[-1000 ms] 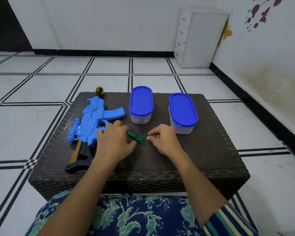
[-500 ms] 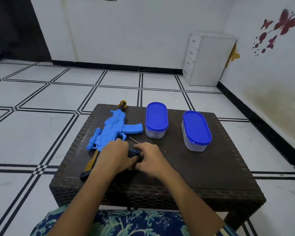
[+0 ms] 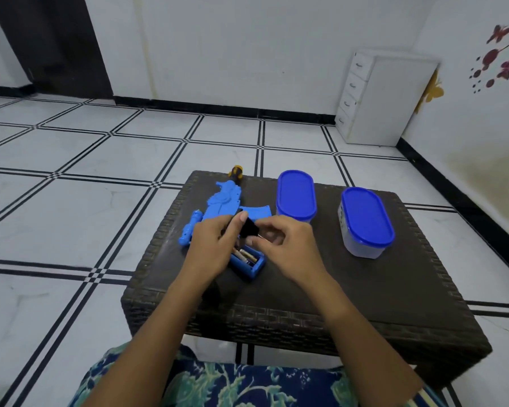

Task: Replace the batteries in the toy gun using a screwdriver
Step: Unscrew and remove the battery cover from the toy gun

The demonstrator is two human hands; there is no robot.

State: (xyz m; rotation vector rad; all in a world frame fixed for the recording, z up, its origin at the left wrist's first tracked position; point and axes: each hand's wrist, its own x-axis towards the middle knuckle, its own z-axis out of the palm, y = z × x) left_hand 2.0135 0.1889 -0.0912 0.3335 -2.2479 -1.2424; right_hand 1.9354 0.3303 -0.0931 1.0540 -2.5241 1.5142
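Observation:
The blue toy gun (image 3: pixel 224 201) lies on the left part of the dark wicker table (image 3: pixel 365 292), its orange-and-black muzzle (image 3: pixel 236 172) pointing away. Near the gun's lower end a blue battery compartment (image 3: pixel 252 268) stands open, with batteries (image 3: pixel 245 255) showing inside. Just above it, my left hand (image 3: pixel 209 248) and my right hand (image 3: pixel 288 248) meet around a small dark piece (image 3: pixel 251 227), apparently the screwdriver's handle. A thin metal tip shows at my right fingers. My left thumb presses on it and my right fingers pinch it. The gun's stock is hidden under my left hand.
Two clear tubs with blue lids stand on the table, one (image 3: pixel 296 193) beside the gun and one (image 3: pixel 365 218) farther right. Black-lined white tiles cover the floor around the table. A white drawer cabinet (image 3: pixel 390 98) stands in the far corner.
Both hands have come together over the gun's lower end and lifted the dark piece. The battery compartment with its batteries now shows open. The camera has tilted up.

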